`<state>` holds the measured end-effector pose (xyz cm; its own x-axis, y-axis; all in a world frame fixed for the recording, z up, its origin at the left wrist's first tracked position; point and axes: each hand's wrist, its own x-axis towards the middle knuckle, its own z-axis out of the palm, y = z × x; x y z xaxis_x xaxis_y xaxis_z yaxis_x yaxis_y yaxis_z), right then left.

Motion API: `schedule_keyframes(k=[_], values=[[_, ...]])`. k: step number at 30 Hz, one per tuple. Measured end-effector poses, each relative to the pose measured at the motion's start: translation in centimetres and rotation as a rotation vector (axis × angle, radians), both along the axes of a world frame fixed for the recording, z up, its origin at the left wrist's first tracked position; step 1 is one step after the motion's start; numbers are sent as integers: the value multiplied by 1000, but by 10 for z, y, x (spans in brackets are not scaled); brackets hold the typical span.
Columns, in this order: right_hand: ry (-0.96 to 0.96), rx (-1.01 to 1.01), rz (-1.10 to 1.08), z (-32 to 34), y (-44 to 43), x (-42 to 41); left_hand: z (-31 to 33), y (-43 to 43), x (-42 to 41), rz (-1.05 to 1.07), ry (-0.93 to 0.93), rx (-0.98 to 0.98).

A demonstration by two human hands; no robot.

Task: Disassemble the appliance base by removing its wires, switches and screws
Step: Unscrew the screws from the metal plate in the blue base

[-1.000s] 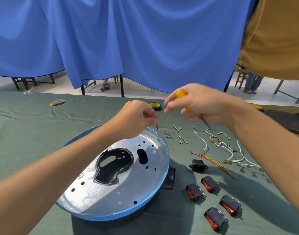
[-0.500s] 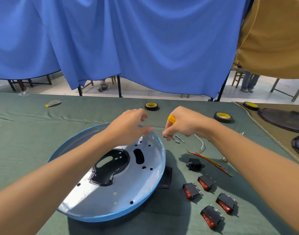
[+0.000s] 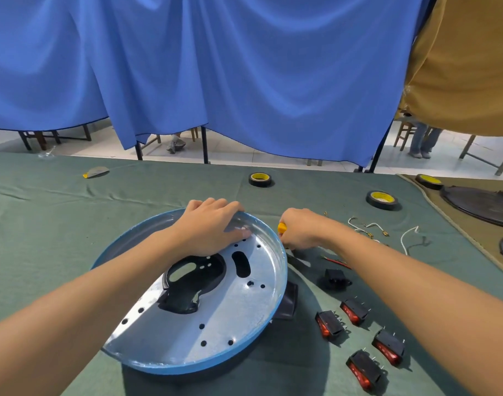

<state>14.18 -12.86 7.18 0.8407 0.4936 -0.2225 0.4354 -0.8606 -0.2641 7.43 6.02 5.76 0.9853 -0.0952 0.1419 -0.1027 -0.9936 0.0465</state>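
- In the head view, the appliance base (image 3: 239, 318), a round metal dish with a blue rim, is seen lying on the green-covered worktop (image 3: 73, 224), its open side turned up and slightly tilted.
- The left hand (image 3: 210, 227) is laid palm-down on the far part of the base, with the fingers stretched out to the rim; nothing is gripped by it.
- The right hand (image 3: 301, 232) is held just beside the base's far right rim and is curled round a yellow-handled screwdriver (image 3: 281, 227); the tip of the tool is hidden.
- Four black switches (image 3: 387, 345) with red rockers are set out on the worktop right of the base, apart from it.
- A black socket (image 3: 334, 278) is seen between the switches and the right hand.
- Loose white wires (image 3: 367, 225) are spread beyond the right forearm, and a red wire (image 3: 337, 261) lies near the socket.
- Three tape rolls (image 3: 260, 179) are placed farther back.
- A blue curtain (image 3: 244, 81) is hung behind the worktop.
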Motion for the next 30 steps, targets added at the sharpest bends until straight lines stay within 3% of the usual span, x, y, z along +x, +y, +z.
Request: schedule_keyframes(k=[4,9,12,19,26,30], values=[[48,232,-23,33,-13,1,-1,2,2,-14,-3,-11],[332,1071,154,74,-18,-23,-1,3,5,-18,-19,-26],[458,1336,264,73,-5,-40,-2,3,5,-19,-21,-28],[173,1172,273,38,11,-50,-3,3,2,-19,-39,1],[142,1137,264,32,13,-46,-2,3,1,-29,-60,-1],[-210,797,208,20,18,-47,0,4,-1,-31,-105,-33]])
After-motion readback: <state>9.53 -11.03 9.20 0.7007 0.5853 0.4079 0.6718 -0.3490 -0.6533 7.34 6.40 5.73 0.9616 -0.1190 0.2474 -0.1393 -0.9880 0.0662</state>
